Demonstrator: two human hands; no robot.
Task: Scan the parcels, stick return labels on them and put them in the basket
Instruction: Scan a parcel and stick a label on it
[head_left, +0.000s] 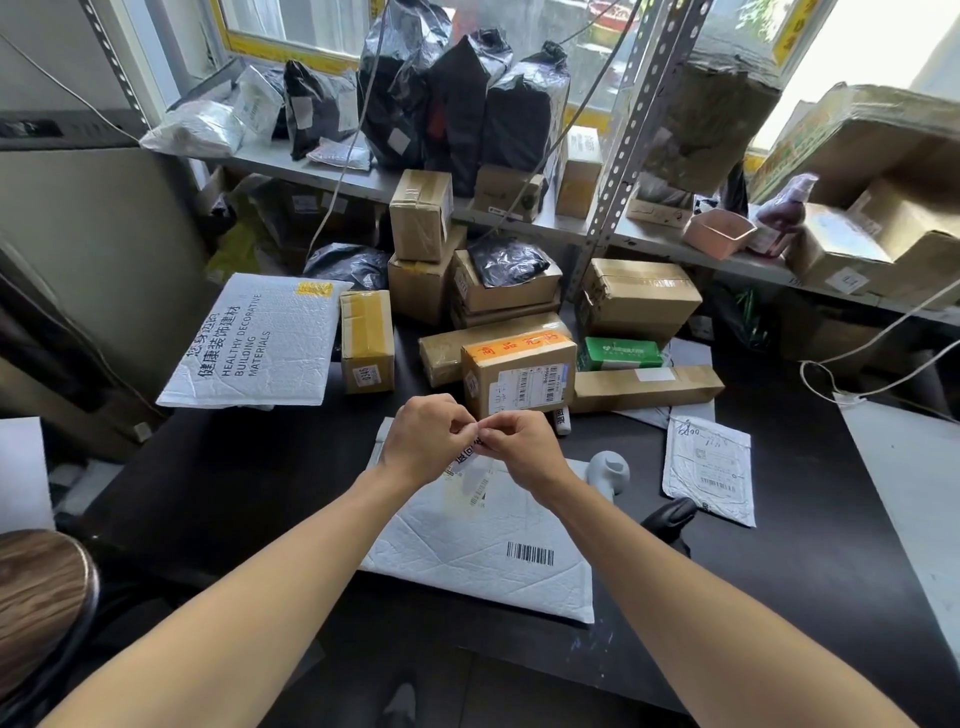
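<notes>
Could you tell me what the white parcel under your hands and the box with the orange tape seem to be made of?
The white parcel looks like a matte plastic bubble mailer: quilted creases, soft edges. The box looks like brown corrugated cardboard, going by its stiff square corners, sealed with glossy orange tape.

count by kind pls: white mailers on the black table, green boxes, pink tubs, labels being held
white mailers: 3 in plain view
green box: 1
pink tub: 1
return label, pinched between left hand and right hand: 1
total: 6
</notes>
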